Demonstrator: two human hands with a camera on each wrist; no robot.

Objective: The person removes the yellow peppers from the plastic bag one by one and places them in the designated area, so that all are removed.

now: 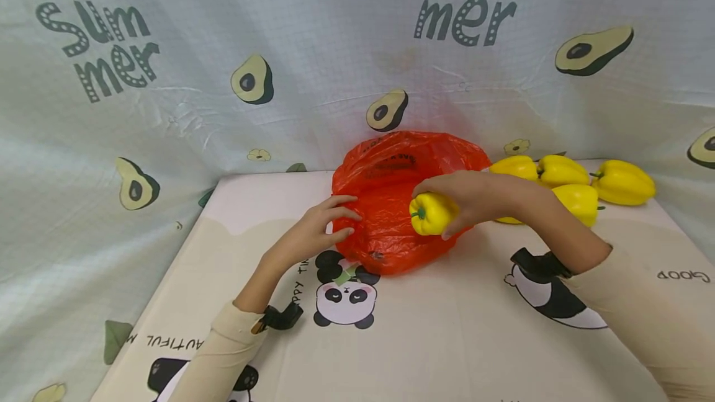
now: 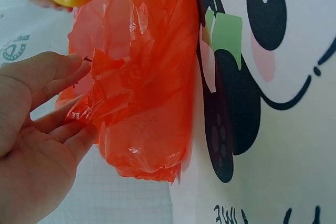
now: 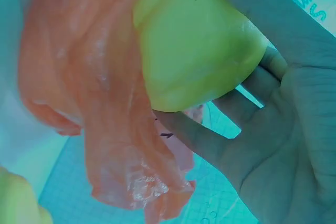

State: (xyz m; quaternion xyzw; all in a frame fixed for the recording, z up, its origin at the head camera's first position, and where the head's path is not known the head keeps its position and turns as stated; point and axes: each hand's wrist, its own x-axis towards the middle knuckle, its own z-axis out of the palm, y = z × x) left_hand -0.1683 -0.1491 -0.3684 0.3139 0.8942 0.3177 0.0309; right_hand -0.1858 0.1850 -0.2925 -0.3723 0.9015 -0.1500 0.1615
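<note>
A red plastic bag (image 1: 385, 228) lies on the table with its mouth open towards me. At its left rim is my left hand (image 1: 315, 228); the left wrist view shows the crumpled edge of the bag (image 2: 142, 129) between thumb and fingers. My right hand (image 1: 466, 194) grips a yellow bell pepper (image 1: 432, 214) in front of the bag's mouth, green stem facing left. In the right wrist view, thumb and fingers are around the pepper (image 3: 199, 45), beside the bag's red film.
Several more yellow bell peppers (image 1: 622, 183) lie in a cluster at the back right of the table (image 1: 436, 340), right of the bag. Behind the table hangs a pale curtain (image 1: 313, 30) printed with avocados. Panda pictures and lettering decorate the table cover.
</note>
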